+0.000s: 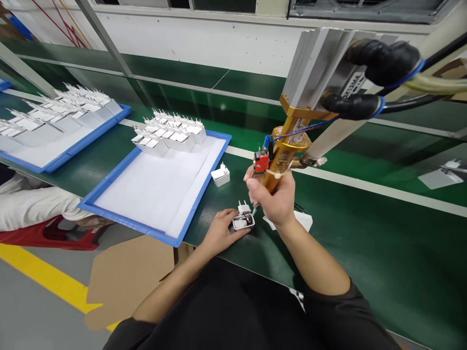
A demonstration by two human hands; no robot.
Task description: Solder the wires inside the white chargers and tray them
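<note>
My left hand rests on the green bench with fingers and thumb closed round a small white plug adapter. The adapter's top is open, showing parts inside, and its pronged piece stands up at the far side. In my right hand is a gold-coloured dispensing gun with a red switch on its side. Its thin nozzle points down at the right edge of the adapter; whether it touches is too small to tell. Another white plug adapter stands on the bench beyond my left hand.
A blue-rimmed tray holds rows of white adapters; a second blue tray lies farther left. White paper sits under my right wrist. Hoses run to the gun's silver cylinder. Another person's sleeve shows at left.
</note>
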